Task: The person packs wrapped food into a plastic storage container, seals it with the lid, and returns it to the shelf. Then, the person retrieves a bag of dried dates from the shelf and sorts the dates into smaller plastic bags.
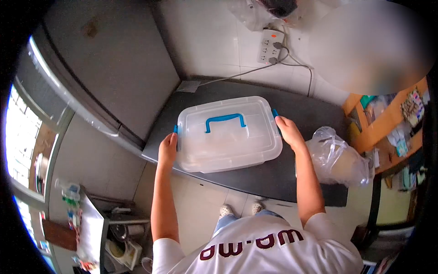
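A clear plastic storage box [194, 150] with a closed translucent lid sits on the dark tabletop [315, 116], its front edge near the table's front edge. A blue carry handle [226, 118] lies across the lid. My left hand [167, 147] is closed on the box's left end, by the blue latch [175, 129] there. At the opposite end my right hand [290, 131] grips the box beside the other blue latch [275, 113]. The undersides of the fingers are partly hidden at both ends. What is inside the box is too cloudy to make out.
To the right lies a knotted clear plastic bag [335, 157]. A power strip [270, 45] hangs on the wall, with cables running down to the table. A tall grey cabinet [109, 59] borders the left side; wooden shelves [378, 123] stand at right.
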`<state>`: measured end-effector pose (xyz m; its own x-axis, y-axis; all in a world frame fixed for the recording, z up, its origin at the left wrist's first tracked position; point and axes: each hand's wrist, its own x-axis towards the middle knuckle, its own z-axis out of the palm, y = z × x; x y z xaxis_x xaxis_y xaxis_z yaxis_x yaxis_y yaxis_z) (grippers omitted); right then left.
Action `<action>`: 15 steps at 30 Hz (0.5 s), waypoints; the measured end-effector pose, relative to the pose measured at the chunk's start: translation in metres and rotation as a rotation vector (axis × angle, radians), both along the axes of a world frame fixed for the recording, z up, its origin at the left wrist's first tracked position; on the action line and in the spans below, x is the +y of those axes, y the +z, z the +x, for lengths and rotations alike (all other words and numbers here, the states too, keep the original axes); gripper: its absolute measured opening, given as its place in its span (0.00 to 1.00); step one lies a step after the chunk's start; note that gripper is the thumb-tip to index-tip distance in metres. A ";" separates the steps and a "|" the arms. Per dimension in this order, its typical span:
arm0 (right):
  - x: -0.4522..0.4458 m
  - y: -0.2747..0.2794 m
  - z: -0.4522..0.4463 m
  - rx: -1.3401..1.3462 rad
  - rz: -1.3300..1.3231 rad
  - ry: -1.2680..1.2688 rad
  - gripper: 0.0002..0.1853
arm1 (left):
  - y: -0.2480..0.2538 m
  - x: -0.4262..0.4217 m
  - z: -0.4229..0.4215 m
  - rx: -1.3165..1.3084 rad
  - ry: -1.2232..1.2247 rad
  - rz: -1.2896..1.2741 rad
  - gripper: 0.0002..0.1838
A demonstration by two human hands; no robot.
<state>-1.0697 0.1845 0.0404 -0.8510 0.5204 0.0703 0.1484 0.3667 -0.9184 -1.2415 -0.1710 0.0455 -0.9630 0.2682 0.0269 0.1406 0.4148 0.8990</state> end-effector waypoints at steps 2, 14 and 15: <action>-0.003 0.000 0.004 -0.084 -0.042 -0.024 0.21 | -0.005 -0.003 -0.011 -0.116 -0.007 0.086 0.21; -0.056 0.059 0.011 0.163 0.388 -0.189 0.18 | 0.020 -0.013 0.017 0.576 -0.131 -0.058 0.23; -0.061 0.073 0.007 0.237 0.327 -0.175 0.18 | 0.020 -0.014 0.009 0.559 -0.122 0.141 0.26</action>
<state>-1.0627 0.1236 0.1136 -0.6928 0.5731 0.4377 0.0333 0.6318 -0.7744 -1.2323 -0.1850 0.0656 -0.7548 0.3337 0.5647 0.6482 0.2478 0.7200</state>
